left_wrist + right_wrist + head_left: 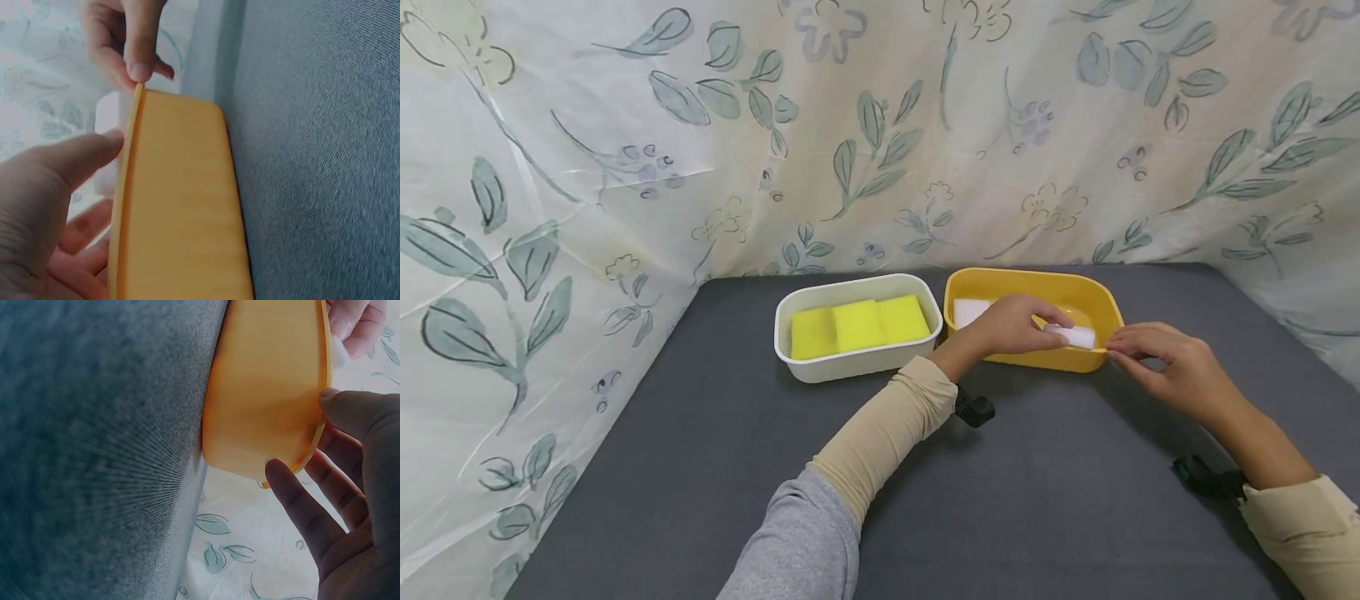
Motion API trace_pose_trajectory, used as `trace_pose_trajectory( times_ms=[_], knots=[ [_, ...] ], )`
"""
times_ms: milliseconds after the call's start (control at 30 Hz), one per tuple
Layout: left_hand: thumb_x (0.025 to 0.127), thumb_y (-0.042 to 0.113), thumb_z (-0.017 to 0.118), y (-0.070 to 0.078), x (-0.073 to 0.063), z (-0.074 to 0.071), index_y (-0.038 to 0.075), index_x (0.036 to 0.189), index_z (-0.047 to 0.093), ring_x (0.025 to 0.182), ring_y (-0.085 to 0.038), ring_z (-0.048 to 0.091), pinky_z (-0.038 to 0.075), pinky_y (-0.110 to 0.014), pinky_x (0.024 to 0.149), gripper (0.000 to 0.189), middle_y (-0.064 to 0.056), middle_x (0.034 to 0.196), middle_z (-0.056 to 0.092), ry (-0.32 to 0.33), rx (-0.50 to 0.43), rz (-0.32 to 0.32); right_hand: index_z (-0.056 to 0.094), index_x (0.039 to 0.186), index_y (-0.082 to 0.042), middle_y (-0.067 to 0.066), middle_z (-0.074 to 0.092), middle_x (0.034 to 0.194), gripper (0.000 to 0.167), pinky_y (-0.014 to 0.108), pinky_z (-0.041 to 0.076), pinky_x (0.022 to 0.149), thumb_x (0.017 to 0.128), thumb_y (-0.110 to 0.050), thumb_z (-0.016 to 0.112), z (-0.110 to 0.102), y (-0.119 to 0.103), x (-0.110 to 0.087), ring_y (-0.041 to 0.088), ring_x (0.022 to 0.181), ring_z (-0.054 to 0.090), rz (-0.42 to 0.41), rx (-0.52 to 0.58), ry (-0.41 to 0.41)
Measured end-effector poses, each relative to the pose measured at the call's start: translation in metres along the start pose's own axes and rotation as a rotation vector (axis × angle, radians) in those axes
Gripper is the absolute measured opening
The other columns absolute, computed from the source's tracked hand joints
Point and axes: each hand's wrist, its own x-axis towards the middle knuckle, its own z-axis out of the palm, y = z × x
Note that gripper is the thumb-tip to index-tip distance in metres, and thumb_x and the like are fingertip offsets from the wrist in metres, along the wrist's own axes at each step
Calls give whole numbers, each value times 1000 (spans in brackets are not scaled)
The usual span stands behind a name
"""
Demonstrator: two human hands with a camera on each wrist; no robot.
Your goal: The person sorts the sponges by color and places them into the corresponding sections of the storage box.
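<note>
My left hand (pixel 1017 323) reaches into the yellow bin (pixel 1037 360) and holds a white sponge (pixel 1072 336) between thumb and fingers, near the bin's right end. In the left wrist view, the thumb (pixel 94 153) lies against the white sponge (pixel 107 112) just behind the bin's rim. My right hand (pixel 1176 371) pinches the rim at the bin's front right corner. The right wrist view has its thumb (pixel 353 411) at the rim, with some fingers behind the wall. A second white sponge (pixel 970 312) lies in the bin's left end, partly hidden by the left hand.
Left of the yellow bin stands a white bin (pixel 835 368) with several yellow sponges (pixel 859 325) in a row. Both stand on a dark grey cloth-covered table (pixel 715 467). A floral curtain (pixel 880 150) hangs behind it and along the sides.
</note>
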Motion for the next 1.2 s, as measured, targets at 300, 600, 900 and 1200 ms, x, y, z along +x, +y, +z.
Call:
trace_pose_trajectory(
  times_ms=[300,600,900,1200],
  knots=[
    [97,18,59,4,7,6,16,121,75,70,-6,51,38,-15,64,29,8,83,68,57,137,-91,77,95,-1,8,73,93,60,5,37,89,98,-56,53,4,0,4,1,98,59,-26,1,29],
    [105,25,47,11,4,11,18,89,71,62,-7,49,38,-21,62,30,7,64,51,-20,263,-142,77,96,-3,7,73,95,64,4,36,89,96,-60,50,5,1,1,5,94,60,0,-22,21],
    [107,42,36,9,7,12,28,117,70,107,-6,53,36,-19,95,39,13,102,63,-215,413,-31,78,96,-3,7,73,95,62,3,39,82,97,-59,51,6,2,1,6,88,61,-12,-49,28],
    [105,57,30,15,9,9,28,152,46,134,0,38,26,-16,105,57,14,151,43,-397,344,-147,78,95,-3,7,73,94,64,3,38,84,97,-60,50,7,3,0,9,88,61,-20,-68,34]
  ],
)
